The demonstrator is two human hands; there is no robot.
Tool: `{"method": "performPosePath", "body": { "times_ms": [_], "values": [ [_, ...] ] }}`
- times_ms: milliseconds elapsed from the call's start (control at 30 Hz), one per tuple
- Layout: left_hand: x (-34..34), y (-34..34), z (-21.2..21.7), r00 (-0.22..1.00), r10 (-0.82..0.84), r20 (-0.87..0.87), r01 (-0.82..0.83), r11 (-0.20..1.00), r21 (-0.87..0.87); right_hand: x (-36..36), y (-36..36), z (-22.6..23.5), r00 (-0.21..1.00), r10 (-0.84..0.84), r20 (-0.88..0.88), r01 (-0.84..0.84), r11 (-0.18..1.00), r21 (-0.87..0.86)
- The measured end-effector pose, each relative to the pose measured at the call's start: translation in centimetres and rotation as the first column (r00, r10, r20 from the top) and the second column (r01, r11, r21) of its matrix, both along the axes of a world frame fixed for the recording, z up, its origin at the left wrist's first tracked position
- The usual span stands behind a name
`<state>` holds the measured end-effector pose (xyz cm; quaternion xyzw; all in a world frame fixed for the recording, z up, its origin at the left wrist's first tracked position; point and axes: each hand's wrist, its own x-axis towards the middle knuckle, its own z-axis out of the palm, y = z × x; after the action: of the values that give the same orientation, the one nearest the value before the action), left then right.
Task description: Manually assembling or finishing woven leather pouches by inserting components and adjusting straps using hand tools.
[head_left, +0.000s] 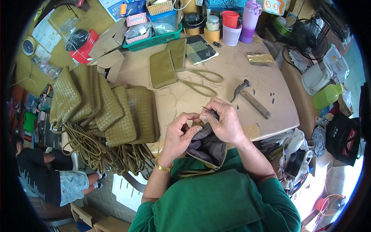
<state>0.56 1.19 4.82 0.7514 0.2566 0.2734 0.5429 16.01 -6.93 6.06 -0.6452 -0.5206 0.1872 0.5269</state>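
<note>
An olive zip pouch with a dark lining (206, 150) lies opened in front of my body. My left hand (178, 133) pinches its upper edge between thumb and fingers. My right hand (225, 120) is closed round a small dark pointed tool (213, 113) whose exact kind I cannot make out; its thin tip points to the left. The fingertips of both hands nearly meet at the pouch's edge. Beyond them on the table, a hammer (253, 102) with a wooden handle rests beside several small dark flat pieces (273, 98).
Woven olive pouches (116, 112) with looped straps (104, 150) are stacked at the left. Two flat wristlet pouches (162, 69) and a dark notebook (199, 50) lie farther back. A green basket (154, 42), cups and a purple bottle (250, 23) line the table's far edge. A person (48, 170) is at lower left.
</note>
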Motion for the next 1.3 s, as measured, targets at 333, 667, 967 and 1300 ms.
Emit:
{"method": "performPosePath", "body": {
  "times_ms": [333,667,967,1300],
  "values": [
    [-0.4,-0.1,-1.8,0.992,0.105,-0.07,-0.1,0.992,0.072,-1.1,-0.4,1.9,0.984,-0.089,0.154,0.088,0.996,0.014],
    [-0.1,-0.1,-2.5,0.976,0.19,0.109,-0.209,0.958,0.195,-2.0,-3.3,-0.3,0.94,-0.103,0.325,0.14,0.986,-0.093],
    [-0.1,-0.6,-2.8,0.952,0.208,0.223,-0.264,0.93,0.257,-2.2,-3.1,-1.3,0.963,-0.112,0.244,0.13,0.99,-0.059],
    [-0.2,-1.4,-2.8,0.927,0.212,0.309,-0.29,0.929,0.232,-2.0,-3.1,-1.1,0.977,-0.133,0.165,0.151,0.984,-0.099]
  ]
}}
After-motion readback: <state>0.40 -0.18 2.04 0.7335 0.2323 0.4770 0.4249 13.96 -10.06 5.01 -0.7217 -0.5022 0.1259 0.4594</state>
